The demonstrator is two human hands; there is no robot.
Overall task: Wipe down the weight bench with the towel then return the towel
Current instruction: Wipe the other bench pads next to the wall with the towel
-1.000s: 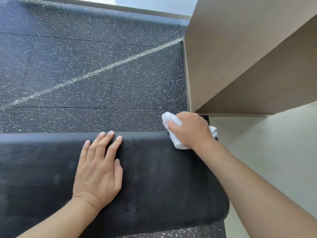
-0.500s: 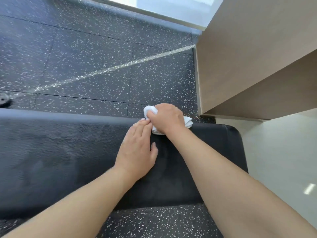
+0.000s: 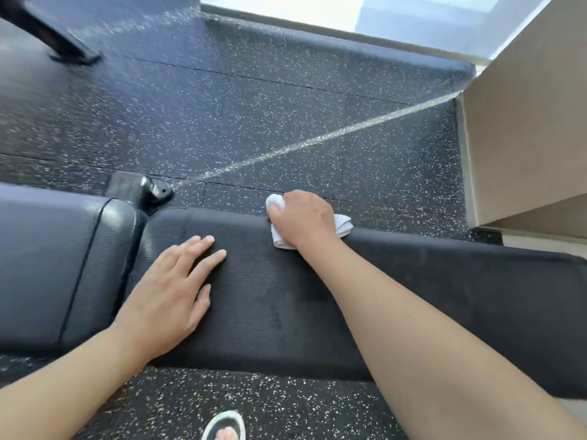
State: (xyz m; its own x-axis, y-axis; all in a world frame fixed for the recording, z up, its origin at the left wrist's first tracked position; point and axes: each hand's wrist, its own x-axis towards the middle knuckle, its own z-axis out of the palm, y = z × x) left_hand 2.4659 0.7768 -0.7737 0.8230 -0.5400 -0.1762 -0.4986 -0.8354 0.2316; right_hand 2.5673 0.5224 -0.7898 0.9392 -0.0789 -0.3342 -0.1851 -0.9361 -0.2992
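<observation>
Two hands are down on the black weight bench (image 3: pixel 317 296), whose long textured pad runs across the view beneath both forearms. The right hand (image 3: pixel 301 219) is curled round a bunched white towel (image 3: pixel 343 224) and presses it onto the far edge of the pad; bits of cloth show past the knuckles on the far side, below the wrist and out to the right of the hand. The left hand (image 3: pixel 168 290) lies flat on the same pad, nearer the person and to the left of the towel hand, fingers straight and slightly spread, holding nothing; the two hands are apart, with bare pad between them.

Left of the flat hand a gap separates this pad from a second, smoother black pad (image 3: pixel 57 265). Just beyond that gap, on the far side, a black frame foot (image 3: pixel 139 188) sits on the speckled rubber floor (image 3: pixel 254 122). A pale diagonal stripe (image 3: pixel 317 141) crosses the floor beyond the towel hand. Right of that hand and farther away stands a beige cabinet (image 3: pixel 524 122). Near the person, below and between the forearms, the toe of a sandal (image 3: pixel 224 427) shows on the floor. A dark angled bar (image 3: pixel 47 36) lies at the far left.
</observation>
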